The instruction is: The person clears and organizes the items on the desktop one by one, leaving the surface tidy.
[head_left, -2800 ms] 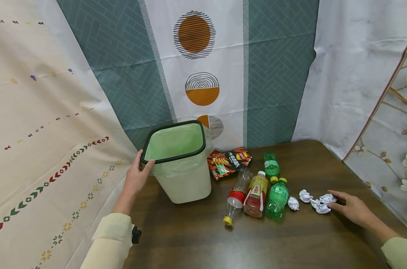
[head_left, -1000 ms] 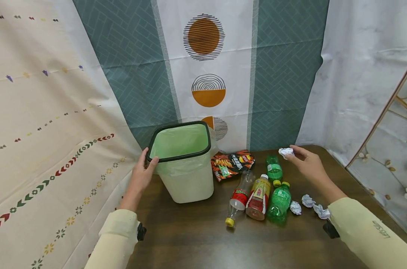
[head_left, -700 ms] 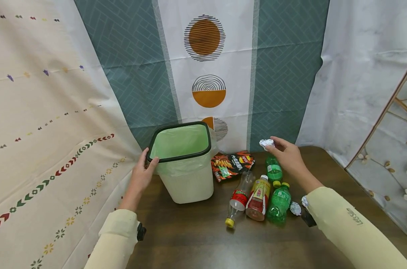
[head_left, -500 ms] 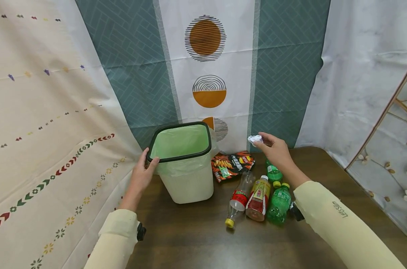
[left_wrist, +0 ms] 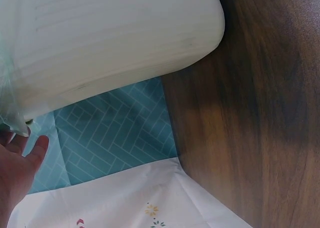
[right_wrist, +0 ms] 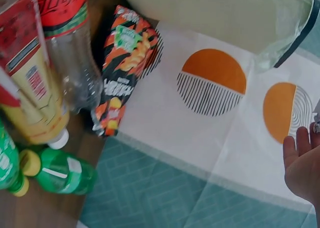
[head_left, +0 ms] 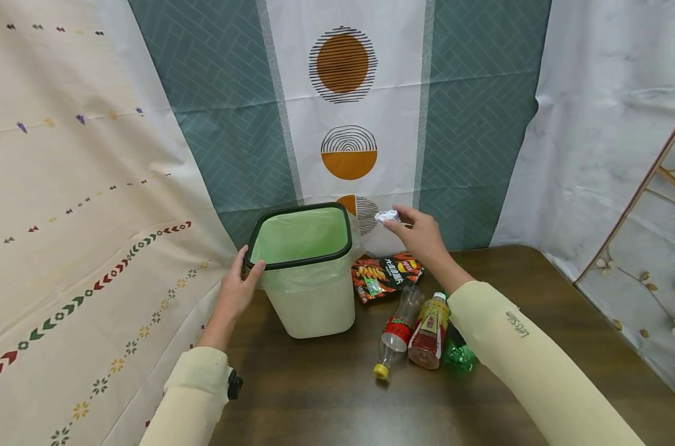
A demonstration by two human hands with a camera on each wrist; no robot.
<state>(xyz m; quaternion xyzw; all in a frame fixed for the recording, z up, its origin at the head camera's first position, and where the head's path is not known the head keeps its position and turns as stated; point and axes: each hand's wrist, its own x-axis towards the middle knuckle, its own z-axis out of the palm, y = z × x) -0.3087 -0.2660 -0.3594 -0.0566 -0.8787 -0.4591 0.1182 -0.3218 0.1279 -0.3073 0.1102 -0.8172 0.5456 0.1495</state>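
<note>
A crumpled paper ball [head_left: 387, 216] is pinched between the thumb and fingers of my right hand [head_left: 423, 235], in the air right of the trash bin [head_left: 315, 310] and above the chip bag. The bin is pale, with a black rim and a clear liner folded over its edge; its visible inside is light green. My left hand [head_left: 238, 294] holds the bin's left front corner, thumb at the front and fingers along the side. In the left wrist view that hand [left_wrist: 17, 165] touches the liner edge. The right wrist view shows my right hand [right_wrist: 304, 163] only partly, at the frame's edge.
A black and orange chip bag [head_left: 384, 274] lies behind a clear bottle with a red label [head_left: 395, 328] and a yellow-labelled bottle [head_left: 428, 331]. Two green bottles [right_wrist: 65, 172] lie beside them, largely hidden by my right sleeve in the head view. Cloth hangs behind the table.
My right hand has picked up a paper ball from the table's right side and carried it up and left toward the bin. The left hand keeps its hold on the bin.
</note>
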